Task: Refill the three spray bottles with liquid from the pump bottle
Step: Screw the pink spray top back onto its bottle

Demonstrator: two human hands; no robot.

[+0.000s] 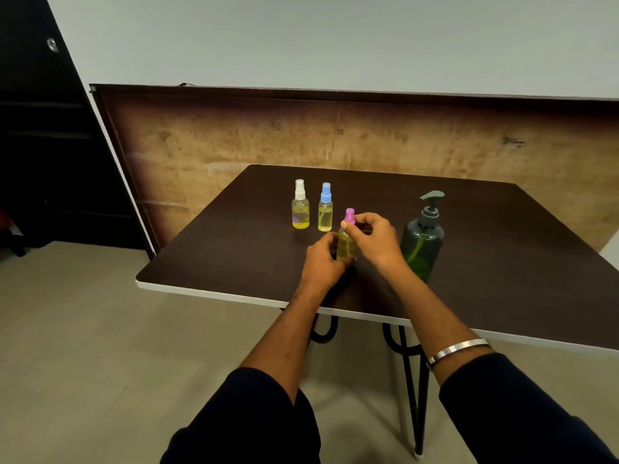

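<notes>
I see my left hand [323,259] gripping the upright pink-capped bottle [346,244] low — right hand [371,236] fingers [345,225] pinching its cap [350,216], directly above, mid-surface.

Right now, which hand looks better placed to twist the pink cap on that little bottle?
The right hand: its fingers already pinch the pink cap, while the left hand grips the spray bottle lower down, steadying it on the table.
</notes>
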